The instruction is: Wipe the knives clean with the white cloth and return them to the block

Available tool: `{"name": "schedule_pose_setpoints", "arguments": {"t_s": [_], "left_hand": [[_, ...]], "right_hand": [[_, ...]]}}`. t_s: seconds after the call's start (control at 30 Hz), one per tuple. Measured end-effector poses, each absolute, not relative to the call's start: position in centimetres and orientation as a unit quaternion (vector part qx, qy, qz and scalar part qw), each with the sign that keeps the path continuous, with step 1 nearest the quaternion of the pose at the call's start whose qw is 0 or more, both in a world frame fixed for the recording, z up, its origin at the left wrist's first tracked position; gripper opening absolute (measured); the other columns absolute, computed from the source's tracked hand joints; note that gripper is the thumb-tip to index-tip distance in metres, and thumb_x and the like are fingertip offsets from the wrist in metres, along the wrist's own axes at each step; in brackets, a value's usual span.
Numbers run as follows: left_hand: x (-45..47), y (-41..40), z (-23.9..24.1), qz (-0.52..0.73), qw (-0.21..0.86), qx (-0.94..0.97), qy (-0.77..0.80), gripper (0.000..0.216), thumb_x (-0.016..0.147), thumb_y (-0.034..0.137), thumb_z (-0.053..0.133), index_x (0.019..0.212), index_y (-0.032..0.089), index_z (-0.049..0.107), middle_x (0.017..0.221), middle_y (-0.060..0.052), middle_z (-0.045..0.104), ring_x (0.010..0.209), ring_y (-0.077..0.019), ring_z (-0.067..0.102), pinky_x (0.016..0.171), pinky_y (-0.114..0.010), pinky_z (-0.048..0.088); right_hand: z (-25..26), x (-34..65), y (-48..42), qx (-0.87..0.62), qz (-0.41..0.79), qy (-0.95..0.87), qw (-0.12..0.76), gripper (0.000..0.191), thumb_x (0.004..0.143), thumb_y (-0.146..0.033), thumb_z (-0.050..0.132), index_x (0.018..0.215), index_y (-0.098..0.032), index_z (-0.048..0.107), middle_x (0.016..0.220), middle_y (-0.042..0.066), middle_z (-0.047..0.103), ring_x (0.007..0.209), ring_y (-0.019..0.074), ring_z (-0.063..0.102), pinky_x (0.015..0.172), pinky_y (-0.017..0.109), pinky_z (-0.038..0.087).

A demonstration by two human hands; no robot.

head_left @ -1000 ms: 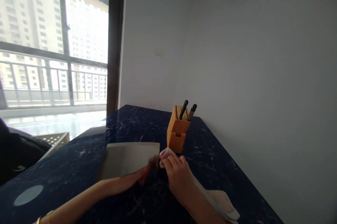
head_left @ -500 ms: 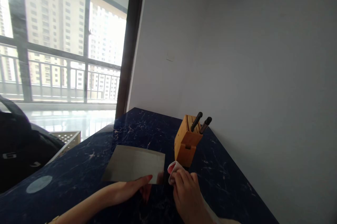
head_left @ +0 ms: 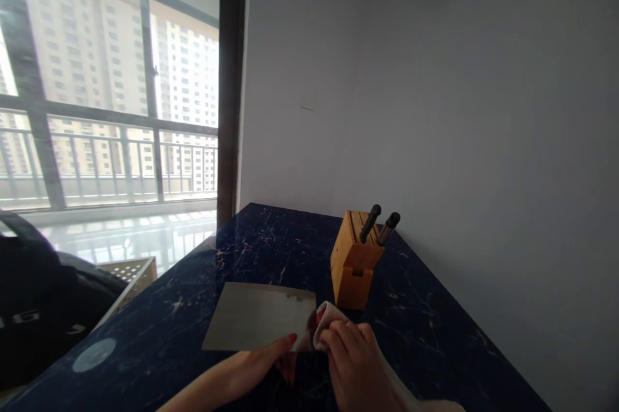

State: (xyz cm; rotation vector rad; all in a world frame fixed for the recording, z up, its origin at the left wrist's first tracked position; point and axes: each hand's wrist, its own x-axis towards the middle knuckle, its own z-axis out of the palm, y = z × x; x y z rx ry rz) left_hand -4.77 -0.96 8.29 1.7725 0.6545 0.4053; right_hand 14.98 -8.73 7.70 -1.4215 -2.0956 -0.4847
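A broad, shiny, rectangular metal blade (head_left: 256,318), which looks like a cleaver's, is held flat above the table; no handle shows. My left hand (head_left: 258,363) grips it near the lower right corner, thumb on top and fingers underneath. In my right hand (head_left: 355,360) is a bunched whitish cloth (head_left: 329,318), pinched between closed fingers at the blade's right end. Cloth and blade meet or nearly meet there. Beyond the cloth stands a wooden knife block (head_left: 355,270), with two dark-handled knives (head_left: 371,224) in its slots.
The dark blue marbled table (head_left: 275,247) reaches back to a grey wall (head_left: 435,109). A pale round patch (head_left: 94,355) marks its left side. Left of the table are a black bag (head_left: 58,296), a light perforated crate (head_left: 130,270) and large windows.
The view has shifted, so table and knife block appear farther right. My right hand's cloth is now closer to the blade's right end. My left hand keeps its grip.
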Motion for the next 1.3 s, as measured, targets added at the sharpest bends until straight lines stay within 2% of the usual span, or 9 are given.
{"name": "schedule_pose_setpoints", "arguments": {"t_s": [0.2, 0.37, 0.5, 0.6, 0.9, 1.03, 1.13, 1.3], "left_hand": [[-4.1, -1.0, 8.4, 0.167, 0.581, 0.75, 0.267, 0.058, 0.086, 0.052, 0.02, 0.073, 0.018, 0.065, 0.076, -0.001, 0.066, 0.078, -0.0166, 0.057, 0.08, -0.027, 0.039], [-3.8, -0.8, 8.1, 0.168, 0.58, 0.754, 0.257, 0.059, 0.086, 0.052, 0.019, 0.077, 0.016, 0.065, 0.079, -0.002, 0.066, 0.079, -0.016, 0.057, 0.079, -0.026, 0.039], [-3.7, -0.8, 8.1, 0.16, 0.578, 0.753, 0.269, 0.058, 0.086, 0.053, 0.02, 0.077, 0.017, 0.064, 0.079, -0.001, 0.066, 0.079, -0.0157, 0.057, 0.078, -0.025, 0.039], [-3.6, -0.9, 8.7, 0.151, 0.586, 0.747, 0.274, 0.058, 0.086, 0.052, 0.019, 0.077, 0.017, 0.063, 0.078, -0.001, 0.066, 0.078, -0.0155, 0.057, 0.076, -0.025, 0.039], [-3.6, -1.1, 9.1, 0.164, 0.603, 0.732, 0.272, 0.057, 0.085, 0.053, 0.02, 0.075, 0.016, 0.062, 0.075, -0.002, 0.065, 0.076, -0.0157, 0.056, 0.075, -0.027, 0.038], [-3.6, -1.0, 8.4, 0.188, 0.624, 0.703, 0.283, 0.054, 0.084, 0.052, 0.024, 0.071, 0.015, 0.061, 0.072, -0.002, 0.063, 0.074, -0.0162, 0.055, 0.074, -0.027, 0.038], [-3.4, -0.7, 7.9, 0.216, 0.657, 0.669, 0.274, 0.052, 0.083, 0.052, 0.026, 0.07, 0.015, 0.059, 0.07, -0.002, 0.062, 0.072, -0.0163, 0.054, 0.073, -0.028, 0.038], [-3.2, -0.2, 7.4, 0.215, 0.667, 0.661, 0.269, 0.05, 0.083, 0.053, 0.028, 0.071, 0.015, 0.059, 0.07, -0.003, 0.061, 0.072, -0.0164, 0.055, 0.074, -0.028, 0.038]], "right_hand": [[7.3, 15.5, -8.8, -0.575, -0.237, -0.728, 0.287, 0.02, 0.073, -0.009, 0.041, 0.086, -0.021, 0.051, 0.083, 0.004, 0.056, 0.078, 0.0193, 0.047, 0.07, 0.035, 0.025], [7.8, 15.1, -9.1, -0.53, -0.263, -0.761, 0.267, 0.021, 0.072, -0.01, 0.043, 0.087, -0.022, 0.051, 0.082, 0.001, 0.055, 0.077, 0.0177, 0.048, 0.073, 0.034, 0.027], [8.0, 16.4, -9.0, -0.596, -0.266, -0.72, 0.238, 0.022, 0.066, -0.007, 0.044, 0.082, -0.02, 0.051, 0.081, 0.003, 0.056, 0.074, 0.0182, 0.048, 0.067, 0.033, 0.026], [8.0, 17.7, -9.0, -0.649, -0.266, -0.683, 0.205, 0.029, 0.062, -0.003, 0.043, 0.086, -0.019, 0.051, 0.089, 0.005, 0.057, 0.078, 0.0196, 0.049, 0.068, 0.033, 0.027], [8.3, 16.6, -9.1, -0.565, -0.164, -0.773, 0.237, 0.022, 0.074, -0.008, 0.044, 0.088, -0.023, 0.052, 0.088, 0.001, 0.056, 0.08, 0.0171, 0.048, 0.073, 0.03, 0.028], [7.5, 18.9, -8.7, -0.625, -0.209, -0.726, 0.196, 0.033, 0.07, -0.005, 0.043, 0.096, -0.021, 0.053, 0.093, 0.006, 0.057, 0.083, 0.0206, 0.05, 0.072, 0.033, 0.031], [6.2, 21.1, -8.4, -0.625, -0.237, -0.724, 0.169, 0.035, 0.073, -0.007, 0.04, 0.102, -0.023, 0.052, 0.095, 0.007, 0.057, 0.087, 0.0224, 0.052, 0.07, 0.033, 0.034], [5.8, 20.8, -8.2, -0.624, -0.235, -0.722, 0.186, 0.037, 0.074, -0.007, 0.037, 0.105, -0.024, 0.05, 0.1, 0.008, 0.056, 0.093, 0.0225, 0.05, 0.073, 0.033, 0.035]]}}
